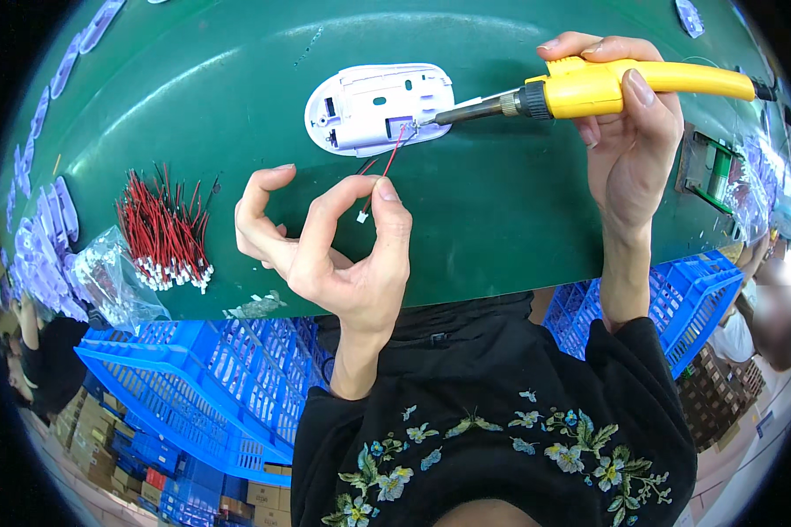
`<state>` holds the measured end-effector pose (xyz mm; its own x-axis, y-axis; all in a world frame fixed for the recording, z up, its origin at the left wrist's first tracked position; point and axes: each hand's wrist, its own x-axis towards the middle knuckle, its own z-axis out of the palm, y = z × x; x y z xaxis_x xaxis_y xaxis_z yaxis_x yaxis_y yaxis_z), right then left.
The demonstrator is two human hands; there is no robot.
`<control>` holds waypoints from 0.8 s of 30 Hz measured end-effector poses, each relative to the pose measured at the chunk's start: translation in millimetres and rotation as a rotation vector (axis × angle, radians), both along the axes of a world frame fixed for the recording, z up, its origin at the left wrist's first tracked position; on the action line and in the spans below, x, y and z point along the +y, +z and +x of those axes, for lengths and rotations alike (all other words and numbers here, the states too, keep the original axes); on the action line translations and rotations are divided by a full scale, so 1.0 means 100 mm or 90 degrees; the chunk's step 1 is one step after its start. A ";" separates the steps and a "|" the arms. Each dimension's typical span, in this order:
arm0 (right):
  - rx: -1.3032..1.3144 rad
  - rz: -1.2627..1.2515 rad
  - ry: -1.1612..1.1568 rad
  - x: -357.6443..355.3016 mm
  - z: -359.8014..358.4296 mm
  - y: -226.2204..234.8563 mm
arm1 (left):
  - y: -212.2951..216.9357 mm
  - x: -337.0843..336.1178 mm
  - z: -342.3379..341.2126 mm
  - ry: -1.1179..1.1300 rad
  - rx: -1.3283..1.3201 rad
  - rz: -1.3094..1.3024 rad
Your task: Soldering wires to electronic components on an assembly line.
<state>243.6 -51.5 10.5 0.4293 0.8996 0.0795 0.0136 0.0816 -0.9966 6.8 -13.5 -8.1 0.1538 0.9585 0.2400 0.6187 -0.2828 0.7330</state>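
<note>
Wire lead [387, 167], red paired with black, runs from the white plastic housing [376, 107] on the green table [237, 105] down to our left hand [330, 241], and it ends in a small white connector just below our fingertips. We judge it very light, thin and soft, so it bends easily and can slip; it seems best to hold it near the free end, away from the hot joint. Our left thumb and forefinger [387, 189] are pinched closed on the lead, while the other fingers are curled loosely open and hold nothing. The housing looks light and stiff, and it lies flat, not held by us. Our right hand [628, 132] is closed around the yellow handle of the soldering iron [589, 88]; its metal tip meets the housing where the lead joins it. We would grip this tool only by the handle. To the left lies a bundle of red wires [163, 233] beside clear plastic bags [110, 281], and blue crates [211, 378] stand below the table edge.
</note>
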 end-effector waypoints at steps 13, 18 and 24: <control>-0.015 -0.013 -0.014 -0.01 -0.01 0.00 | -0.03 0.01 0.01 -0.010 0.025 0.026; -0.004 -0.015 -0.015 -0.02 -0.02 0.00 | -0.03 0.01 0.02 -0.007 0.024 0.023; -0.003 -0.009 -0.005 -0.02 -0.01 -0.01 | -0.02 0.01 0.02 -0.012 0.040 0.022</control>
<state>242.8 -53.5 9.4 0.4363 0.8971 0.0689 0.0182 0.0678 -0.9975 8.3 -12.6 -10.5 0.1878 0.9465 0.2623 0.6577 -0.3195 0.6821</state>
